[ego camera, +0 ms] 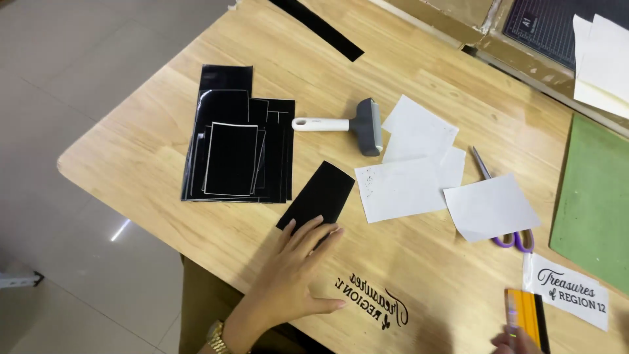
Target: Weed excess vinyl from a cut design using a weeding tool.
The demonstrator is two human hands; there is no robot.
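My left hand (296, 272) lies flat on the wooden table (151, 137), fingers spread, its fingertips resting on the near end of a black rectangular sheet (318, 193). My right hand (517, 341) shows only at the bottom edge, gripping a yellow and black flat tool (526, 316) that stands upright. Black lettering (373, 298) is stuck on the table between my hands. A white strip with black lettering (570, 292) lies just right of the tool.
A stack of black sheets (236, 144) lies at the left. A grey roller with a white handle (354, 123) sits mid-table beside several white paper pieces (409, 167). Purple-handled scissors (514, 239) poke from under paper. A green mat (593, 203) lies right; a dark cutting mat (547, 23) behind.
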